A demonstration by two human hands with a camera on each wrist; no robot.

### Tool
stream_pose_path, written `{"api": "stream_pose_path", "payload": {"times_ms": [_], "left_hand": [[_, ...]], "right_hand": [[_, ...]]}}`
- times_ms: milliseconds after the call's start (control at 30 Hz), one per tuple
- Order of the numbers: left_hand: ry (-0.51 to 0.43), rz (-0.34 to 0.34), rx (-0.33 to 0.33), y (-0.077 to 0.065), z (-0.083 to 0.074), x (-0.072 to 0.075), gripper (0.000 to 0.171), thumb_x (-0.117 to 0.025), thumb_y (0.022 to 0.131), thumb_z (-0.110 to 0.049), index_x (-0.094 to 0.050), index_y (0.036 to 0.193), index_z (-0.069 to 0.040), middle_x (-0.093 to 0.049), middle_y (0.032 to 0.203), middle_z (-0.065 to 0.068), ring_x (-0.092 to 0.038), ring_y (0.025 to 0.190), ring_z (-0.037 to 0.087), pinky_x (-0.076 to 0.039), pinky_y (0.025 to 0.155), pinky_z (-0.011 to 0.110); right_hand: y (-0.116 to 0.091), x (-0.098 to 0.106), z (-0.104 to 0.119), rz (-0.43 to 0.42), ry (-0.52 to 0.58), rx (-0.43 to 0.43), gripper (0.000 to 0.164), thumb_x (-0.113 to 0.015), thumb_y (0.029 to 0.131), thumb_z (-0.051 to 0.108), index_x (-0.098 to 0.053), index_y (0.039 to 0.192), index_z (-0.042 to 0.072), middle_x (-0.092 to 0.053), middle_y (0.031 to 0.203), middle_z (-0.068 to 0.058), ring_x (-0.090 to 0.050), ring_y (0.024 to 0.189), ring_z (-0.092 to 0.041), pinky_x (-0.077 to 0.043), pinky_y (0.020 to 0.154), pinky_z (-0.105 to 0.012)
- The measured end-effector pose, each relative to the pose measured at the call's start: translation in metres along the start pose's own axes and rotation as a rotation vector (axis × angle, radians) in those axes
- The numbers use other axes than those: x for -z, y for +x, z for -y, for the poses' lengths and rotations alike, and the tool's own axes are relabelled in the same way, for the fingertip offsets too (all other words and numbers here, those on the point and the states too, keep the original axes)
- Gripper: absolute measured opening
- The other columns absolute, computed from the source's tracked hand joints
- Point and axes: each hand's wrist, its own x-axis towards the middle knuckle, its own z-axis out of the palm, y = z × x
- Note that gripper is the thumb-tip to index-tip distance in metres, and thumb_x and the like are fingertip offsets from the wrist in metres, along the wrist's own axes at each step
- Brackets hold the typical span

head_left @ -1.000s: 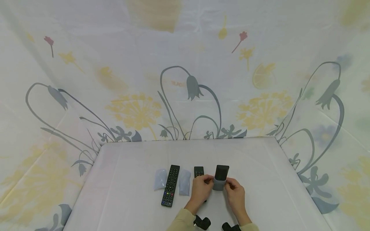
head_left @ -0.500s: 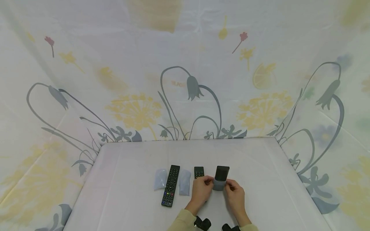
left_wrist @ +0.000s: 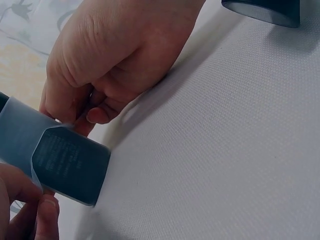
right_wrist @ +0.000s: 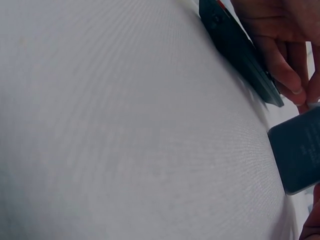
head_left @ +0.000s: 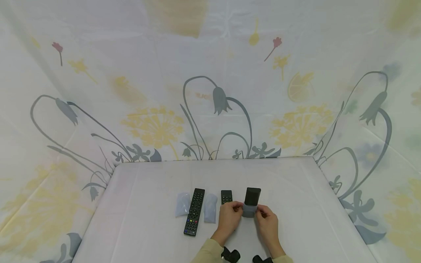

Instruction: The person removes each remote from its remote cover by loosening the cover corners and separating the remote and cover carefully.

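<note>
A dark flat block-like device (head_left: 252,196) stands on end on the table, leaning slightly, its kind unclear. Printed small text shows on its face (left_wrist: 70,165) in the left wrist view. A translucent greyish sleeve (left_wrist: 20,130) wraps part of it, its edge curving around the bare printed end. My left hand (head_left: 229,217) pinches the sleeve's edge on one side with thumb and fingers. Opposite it, my right hand (head_left: 268,223) pinches the other edge. Beneath my left hand lies a black remote control (head_left: 226,195), mostly hidden.
Left of my hands, a longer black remote control (head_left: 194,212) lies between two pale translucent pouches, one on its left (head_left: 182,204) and one on its right (head_left: 210,208). Black wrist camera mounts sit at both wrists. Floral-printed sheeting (head_left: 210,120) encloses the white table (head_left: 148,182).
Almost nothing differs. The device shifts very slightly between the frames, and both hands keep their pinch on the sleeve in the same place.
</note>
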Motion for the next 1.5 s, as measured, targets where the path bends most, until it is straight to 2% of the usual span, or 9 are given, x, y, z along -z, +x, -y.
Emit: {"api": "stream_pose_path", "payload": {"times_ms": [500,833,1167,1367,1500], "left_hand": [[0.014,-0.006,-0.019,-0.0004,0.0003,0.0001,0.013,-0.069,0.083,0.003,-0.078,0.086,-0.006,-0.068,0.074,-0.007,-0.054,0.063,-0.002,-0.046,0.057,0.019],[0.071,-0.033,-0.004,0.0004,-0.0004,-0.0010,0.013,-0.070,0.082,0.001,-0.079,0.083,-0.008,-0.069,0.072,-0.006,-0.056,0.063,-0.001,-0.046,0.057,0.020],[0.148,-0.064,-0.026,-0.0020,-0.0018,-0.0016,0.012,-0.072,0.080,0.000,-0.080,0.083,-0.009,-0.069,0.071,-0.007,-0.057,0.062,-0.001,-0.046,0.055,0.020],[0.163,-0.064,-0.003,-0.0019,-0.0045,-0.0018,0.013,-0.072,0.081,0.000,-0.080,0.083,-0.010,-0.069,0.071,-0.007,-0.057,0.062,0.000,-0.047,0.056,0.021],[0.168,-0.054,0.007,-0.0022,-0.0067,-0.0006,0.013,-0.071,0.081,0.000,-0.080,0.083,-0.010,-0.070,0.073,-0.006,-0.058,0.063,0.001,-0.048,0.056,0.022]], "right_hand": [[0.0002,-0.0005,-0.0022,-0.002,-0.040,0.020,0.016,-0.064,0.086,-0.012,-0.074,0.094,-0.003,-0.073,0.087,-0.013,-0.059,0.073,-0.004,-0.046,0.066,-0.016],[0.0005,-0.0008,-0.0025,-0.012,-0.075,0.056,0.015,-0.065,0.084,-0.011,-0.075,0.092,-0.002,-0.071,0.084,-0.011,-0.057,0.070,-0.003,-0.045,0.064,-0.018],[0.0001,-0.0023,-0.0036,-0.027,-0.114,0.053,0.016,-0.065,0.083,-0.012,-0.075,0.090,-0.002,-0.072,0.083,-0.011,-0.058,0.070,-0.004,-0.047,0.064,-0.019],[0.0004,-0.0016,-0.0022,-0.037,-0.128,0.085,0.016,-0.066,0.082,-0.013,-0.075,0.089,-0.002,-0.072,0.084,-0.012,-0.058,0.069,-0.005,-0.047,0.063,-0.020],[0.0002,-0.0023,-0.0017,-0.022,-0.141,0.059,0.015,-0.066,0.084,-0.011,-0.075,0.091,-0.002,-0.073,0.086,-0.012,-0.059,0.071,-0.006,-0.047,0.064,-0.021]]}}
